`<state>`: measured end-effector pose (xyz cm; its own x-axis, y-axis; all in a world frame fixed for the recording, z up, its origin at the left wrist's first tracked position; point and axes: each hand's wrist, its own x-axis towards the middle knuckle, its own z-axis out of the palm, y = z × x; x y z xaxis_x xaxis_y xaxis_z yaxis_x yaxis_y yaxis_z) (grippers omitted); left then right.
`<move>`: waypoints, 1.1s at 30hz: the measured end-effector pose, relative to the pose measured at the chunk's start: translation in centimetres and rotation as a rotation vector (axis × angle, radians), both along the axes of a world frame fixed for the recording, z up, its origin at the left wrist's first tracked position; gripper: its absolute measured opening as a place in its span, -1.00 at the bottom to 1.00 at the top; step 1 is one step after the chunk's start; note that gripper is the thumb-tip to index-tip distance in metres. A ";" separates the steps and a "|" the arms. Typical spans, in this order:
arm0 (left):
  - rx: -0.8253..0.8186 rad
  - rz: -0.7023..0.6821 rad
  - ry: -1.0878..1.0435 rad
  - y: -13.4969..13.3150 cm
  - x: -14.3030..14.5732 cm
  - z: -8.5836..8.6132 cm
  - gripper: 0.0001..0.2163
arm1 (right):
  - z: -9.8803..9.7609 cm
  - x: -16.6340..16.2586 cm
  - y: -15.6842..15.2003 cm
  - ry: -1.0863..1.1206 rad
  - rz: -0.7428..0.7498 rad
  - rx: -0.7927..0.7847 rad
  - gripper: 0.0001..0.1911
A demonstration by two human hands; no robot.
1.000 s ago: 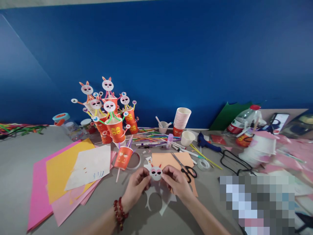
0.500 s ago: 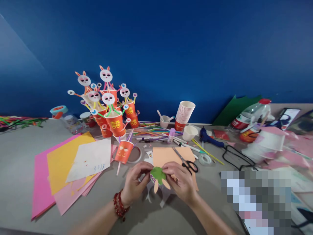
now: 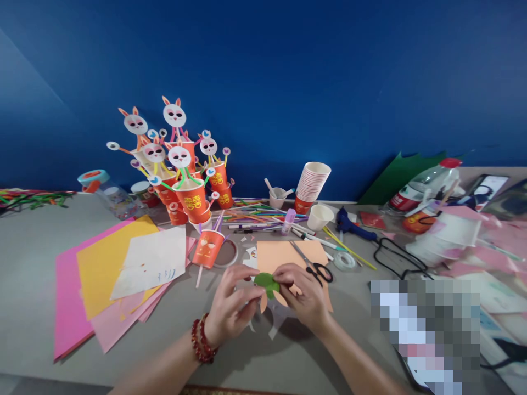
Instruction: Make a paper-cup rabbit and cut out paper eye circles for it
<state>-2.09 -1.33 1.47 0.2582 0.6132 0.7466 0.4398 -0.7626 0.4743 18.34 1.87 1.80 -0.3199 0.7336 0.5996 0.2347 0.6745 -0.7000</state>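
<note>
Both my hands hold a small round paper bunny face [image 3: 267,285] above the grey table; its green back faces me and its peach ears hang downward. My left hand [image 3: 233,307], with a red bead bracelet on the wrist, pinches the left edge. My right hand [image 3: 302,293] pinches the right edge. Under my hands lie white paper scraps [image 3: 272,329] with round holes cut out. A peach paper sheet [image 3: 288,254] and black-handled scissors [image 3: 316,269] lie just beyond my right hand.
A cluster of red paper-cup bunnies [image 3: 181,175] stands at the back left, with a stack of cups [image 3: 313,184], markers, straws, a blue glue gun [image 3: 349,225] and tape roll [image 3: 345,261]. Pink, yellow and white sheets [image 3: 111,274] lie left. A bottle and clutter fill the right.
The bunny face was turned over: a second ago its white face with red ears pointed up at me, now the green back shows and the ears point down. The view shifted slightly downward.
</note>
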 end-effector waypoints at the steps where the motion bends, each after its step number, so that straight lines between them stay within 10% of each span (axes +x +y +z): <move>1: 0.017 -0.003 0.010 0.0 0.0 0.0 -0.78 | 0.0 -0.1 0.0 0.011 0.002 -0.003 -0.87; 25: -0.146 -0.019 -0.095 0.2 0.0 -0.1 -0.68 | 0.2 -0.4 -0.3 0.049 0.024 -0.055 -0.88; 33: -0.806 -0.014 -0.406 1.3 0.5 -1.8 -0.83 | -1.5 -0.8 -0.1 0.148 0.169 -0.934 -0.70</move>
<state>-1.54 0.00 -0.35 0.0801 0.9887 0.1268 0.1154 -0.1356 0.9840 17.54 1.79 0.30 -0.4332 0.8869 -0.1603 0.0512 -0.1534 -0.9868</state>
